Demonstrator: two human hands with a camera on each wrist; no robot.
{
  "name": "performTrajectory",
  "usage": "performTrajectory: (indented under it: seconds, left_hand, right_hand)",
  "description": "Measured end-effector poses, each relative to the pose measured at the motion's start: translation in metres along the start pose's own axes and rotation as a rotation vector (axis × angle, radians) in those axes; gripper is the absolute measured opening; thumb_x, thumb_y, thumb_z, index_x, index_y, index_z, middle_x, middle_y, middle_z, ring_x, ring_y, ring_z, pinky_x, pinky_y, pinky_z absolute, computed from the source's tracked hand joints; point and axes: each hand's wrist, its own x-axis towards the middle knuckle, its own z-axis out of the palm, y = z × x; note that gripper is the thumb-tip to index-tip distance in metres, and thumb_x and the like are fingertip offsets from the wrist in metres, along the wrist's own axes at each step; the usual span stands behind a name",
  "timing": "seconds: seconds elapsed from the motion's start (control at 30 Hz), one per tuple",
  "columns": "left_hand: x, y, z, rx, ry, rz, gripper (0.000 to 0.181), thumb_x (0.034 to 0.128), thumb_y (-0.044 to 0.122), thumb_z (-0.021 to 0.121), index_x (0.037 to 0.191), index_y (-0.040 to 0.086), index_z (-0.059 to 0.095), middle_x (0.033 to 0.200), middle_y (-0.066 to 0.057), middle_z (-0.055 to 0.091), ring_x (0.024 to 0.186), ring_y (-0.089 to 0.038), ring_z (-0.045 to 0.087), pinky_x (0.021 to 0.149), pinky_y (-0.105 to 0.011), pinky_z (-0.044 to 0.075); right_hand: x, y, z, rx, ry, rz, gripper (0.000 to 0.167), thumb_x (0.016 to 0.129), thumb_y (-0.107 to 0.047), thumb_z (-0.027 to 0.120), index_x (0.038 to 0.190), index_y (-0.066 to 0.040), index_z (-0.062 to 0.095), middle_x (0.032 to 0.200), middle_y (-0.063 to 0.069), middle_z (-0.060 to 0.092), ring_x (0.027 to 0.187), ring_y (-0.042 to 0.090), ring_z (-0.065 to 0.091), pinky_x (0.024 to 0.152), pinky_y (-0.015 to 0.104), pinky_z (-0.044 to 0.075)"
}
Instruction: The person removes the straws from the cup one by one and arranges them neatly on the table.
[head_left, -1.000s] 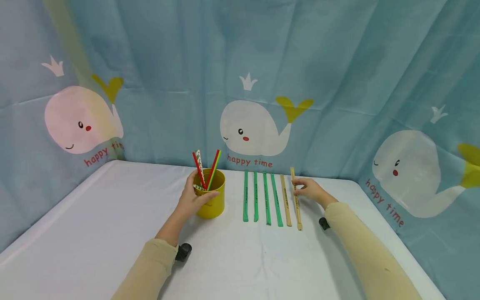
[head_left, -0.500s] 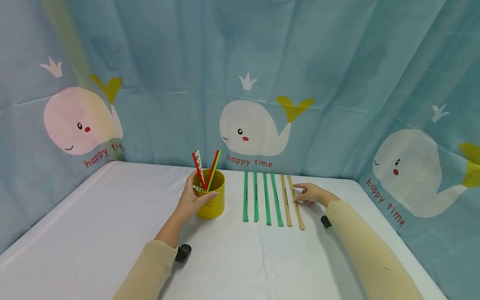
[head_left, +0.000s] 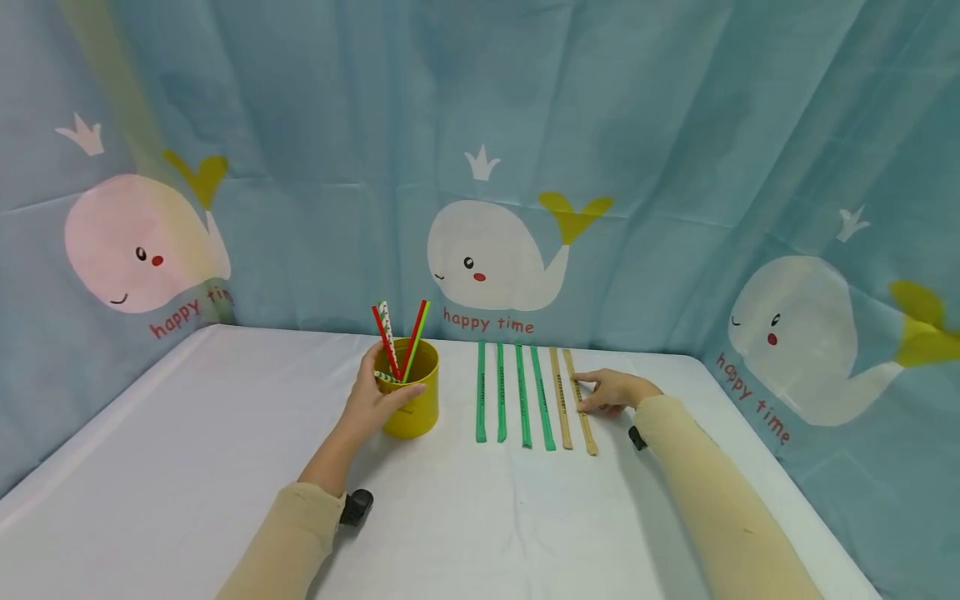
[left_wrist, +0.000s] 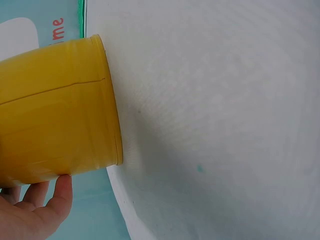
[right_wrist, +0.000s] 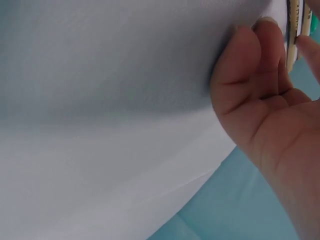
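Observation:
My left hand (head_left: 375, 404) holds a yellow metal bucket (head_left: 422, 410) at its left side, thumb across the front and fingers round the back. In the left wrist view the fingertips press against the bucket's wall (left_wrist: 60, 110). Red, green and patterned straws (head_left: 386, 329) stand tilted inside it. To the right, my right hand (head_left: 615, 390) touches the rightmost tan paper-wrapped straw (head_left: 587, 429), which lies on the table, with its index finger and thumb. The right wrist view shows the other fingers (right_wrist: 245, 60) bent, with nothing in them.
Beside that straw lies a second tan wrapped straw (head_left: 561, 400). Several green wrapped straws (head_left: 502, 400) continue the row leftward to near the bucket. Everything rests on a white-covered table (head_left: 480, 525), with a blue whale-print curtain (head_left: 337, 208) behind.
The right hand has set down the rightmost tan straw, which was slightly raised and now lies flat beside the other. The left hand stays on the bucket. The head view has shifted a little.

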Motion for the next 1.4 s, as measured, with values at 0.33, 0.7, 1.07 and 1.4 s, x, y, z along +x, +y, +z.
performTrajectory:
  seconds: [0.33, 0.7, 1.07, 1.4]
  left_hand:
    - [0.000, -0.001, 0.000, -0.009, -0.005, 0.011, 0.094, 0.0892, 0.028, 0.072, 0.154, 0.012, 0.006, 0.153, -0.018, 0.022, 0.134, -0.038, 0.032, 0.111, -0.058, 0.025]
    - [0.001, 0.001, 0.000, -0.003, -0.007, 0.014, 0.094, 0.0901, 0.029, 0.071, 0.154, 0.013, 0.005, 0.154, -0.018, 0.020, 0.135, -0.039, 0.031, 0.111, -0.059, 0.025]
    - [-0.001, 0.001, -0.001, -0.008, -0.007, 0.017, 0.094, 0.0897, 0.029, 0.071, 0.154, 0.012, 0.005, 0.154, -0.018, 0.020, 0.135, -0.038, 0.029, 0.112, -0.059, 0.023]
    - [0.000, -0.001, -0.002, -0.011, -0.016, 0.011, 0.094, 0.0899, 0.030, 0.071, 0.155, 0.013, 0.005, 0.153, -0.018, 0.021, 0.134, -0.038, 0.031, 0.112, -0.058, 0.024]
  right_hand:
    - [0.003, -0.001, 0.000, 0.067, 0.011, 0.050, 0.074, 0.092, -0.020, 0.069, 0.153, -0.013, 0.029, 0.076, 0.004, 0.045, 0.071, 0.017, 0.042, 0.061, 0.028, 0.042]
    - [0.003, 0.000, 0.000, 0.157, 0.035, 0.080, 0.076, 0.095, -0.031, 0.064, 0.156, -0.014, 0.021, 0.084, 0.008, 0.047, 0.075, 0.019, 0.044, 0.062, 0.031, 0.043]
    - [-0.014, -0.008, 0.007, 0.208, 0.154, 0.033, 0.068, 0.099, -0.026, 0.055, 0.151, 0.003, 0.021, 0.107, 0.020, 0.055, 0.089, 0.028, 0.057, 0.070, 0.036, 0.054]
    - [-0.017, -0.043, 0.006, 0.377, 0.180, -0.116, 0.059, 0.102, -0.022, 0.051, 0.148, 0.007, 0.027, 0.112, 0.028, 0.058, 0.081, 0.025, 0.065, 0.066, 0.034, 0.057]
